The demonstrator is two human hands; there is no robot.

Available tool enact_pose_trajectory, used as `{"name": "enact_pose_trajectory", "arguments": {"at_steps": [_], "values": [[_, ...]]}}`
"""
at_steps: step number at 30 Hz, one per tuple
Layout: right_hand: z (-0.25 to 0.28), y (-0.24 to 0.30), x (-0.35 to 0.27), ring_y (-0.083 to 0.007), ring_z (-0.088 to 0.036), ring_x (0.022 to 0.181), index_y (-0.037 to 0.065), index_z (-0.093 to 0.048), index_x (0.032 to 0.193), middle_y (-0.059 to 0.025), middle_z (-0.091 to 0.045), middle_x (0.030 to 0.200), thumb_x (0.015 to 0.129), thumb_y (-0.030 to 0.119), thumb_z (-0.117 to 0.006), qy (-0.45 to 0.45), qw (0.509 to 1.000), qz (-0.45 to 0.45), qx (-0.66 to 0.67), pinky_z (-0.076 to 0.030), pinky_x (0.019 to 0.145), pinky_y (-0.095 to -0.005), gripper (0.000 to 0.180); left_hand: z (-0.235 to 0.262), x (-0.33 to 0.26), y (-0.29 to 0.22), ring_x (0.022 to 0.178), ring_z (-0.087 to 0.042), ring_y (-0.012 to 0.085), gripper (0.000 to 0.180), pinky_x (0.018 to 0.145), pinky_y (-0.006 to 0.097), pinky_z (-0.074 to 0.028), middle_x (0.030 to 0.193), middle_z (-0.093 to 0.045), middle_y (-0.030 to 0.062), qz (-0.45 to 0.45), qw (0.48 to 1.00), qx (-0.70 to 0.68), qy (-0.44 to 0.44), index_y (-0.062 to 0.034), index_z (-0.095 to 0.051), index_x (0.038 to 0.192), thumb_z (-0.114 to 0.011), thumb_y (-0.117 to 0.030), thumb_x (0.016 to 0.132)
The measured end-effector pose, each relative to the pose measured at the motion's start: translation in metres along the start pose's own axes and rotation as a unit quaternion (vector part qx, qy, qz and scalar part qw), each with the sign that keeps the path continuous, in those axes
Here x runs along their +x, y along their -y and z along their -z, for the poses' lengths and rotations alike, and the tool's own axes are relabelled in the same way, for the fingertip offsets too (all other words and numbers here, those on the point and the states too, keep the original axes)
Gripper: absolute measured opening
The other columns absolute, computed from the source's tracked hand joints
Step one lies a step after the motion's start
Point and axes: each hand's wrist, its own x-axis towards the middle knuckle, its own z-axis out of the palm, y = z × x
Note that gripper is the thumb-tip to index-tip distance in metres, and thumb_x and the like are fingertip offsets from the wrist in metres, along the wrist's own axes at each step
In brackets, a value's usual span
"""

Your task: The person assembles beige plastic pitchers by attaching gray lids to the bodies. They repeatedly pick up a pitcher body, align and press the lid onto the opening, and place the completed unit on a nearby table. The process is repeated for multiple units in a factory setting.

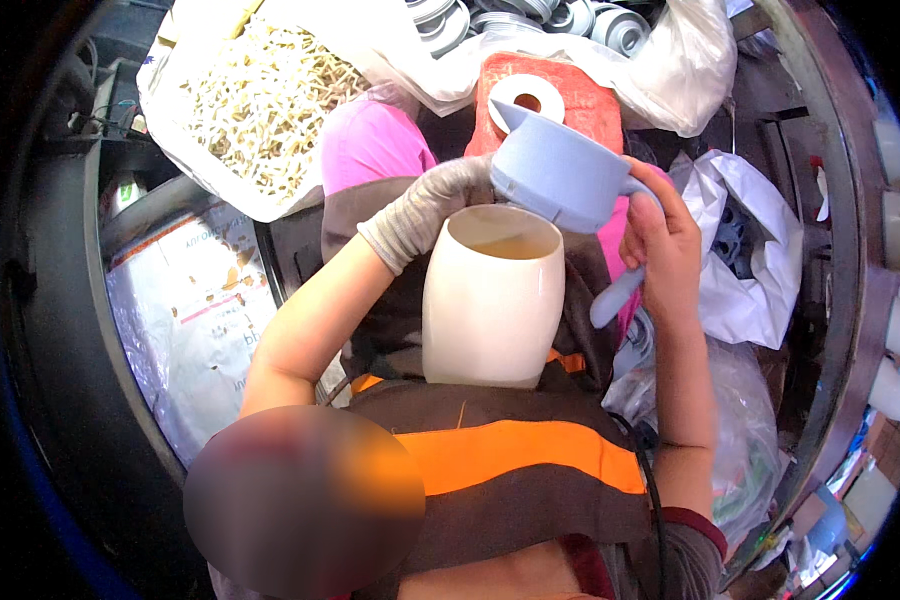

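Note:
A light blue plastic jug top (555,170) with a pointed spout and a curved handle is tilted above a cream barrel-shaped jug body (492,315). The body stands upright on my lap, its wide mouth facing up. My right hand (660,235) is closed round the blue handle, whose lower end hangs free below my fingers. On the other side, my left hand (438,205), in a pale knitted glove, grips the left edge of the blue top; its fingertips are partly hidden behind it. Between the blue top and the body's rim, a gap shows at the left.
Small pale pieces (270,110) fill a white sack at the far left. A white roll (526,100) lies on red cloth (595,105) ahead. Grey ring-shaped parts (620,30) sit in a bag beyond. Another white bag (750,240) and a dark frame (820,400) are at right.

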Motion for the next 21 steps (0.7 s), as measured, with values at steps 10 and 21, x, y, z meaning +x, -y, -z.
{"name": "enact_pose_trajectory", "arguments": {"at_steps": [10,21], "values": [[-0.013,0.018,0.001,-0.0014,-0.037,0.046,0.002,-0.058,0.119,0.0042,-0.05,0.069,0.092,0.024,-0.058,-0.001,0.994,-0.108,-0.007,-0.03,0.041,-0.0184,0.034,-0.005,-0.003,0.013,0.109,-0.057,0.0246,0.074,0.098,0.039,-0.045,0.121,-0.057,0.016,-0.02,0.989,-0.123,-0.073,-0.0021,-0.05,0.125,-0.054,-0.063,0.083],[-0.011,0.021,-0.01,-0.0014,-0.039,0.042,0.001,-0.06,0.115,0.0028,-0.053,0.065,0.093,0.023,-0.058,-0.023,0.988,-0.069,-0.133,-0.029,0.037,-0.0189,0.031,-0.03,-0.002,0.017,0.115,-0.054,0.0229,0.085,0.101,0.037,-0.043,0.127,-0.053,0.015,-0.021,0.992,-0.015,-0.123,0.0006,-0.045,0.13,-0.049,-0.069,0.082]]}}
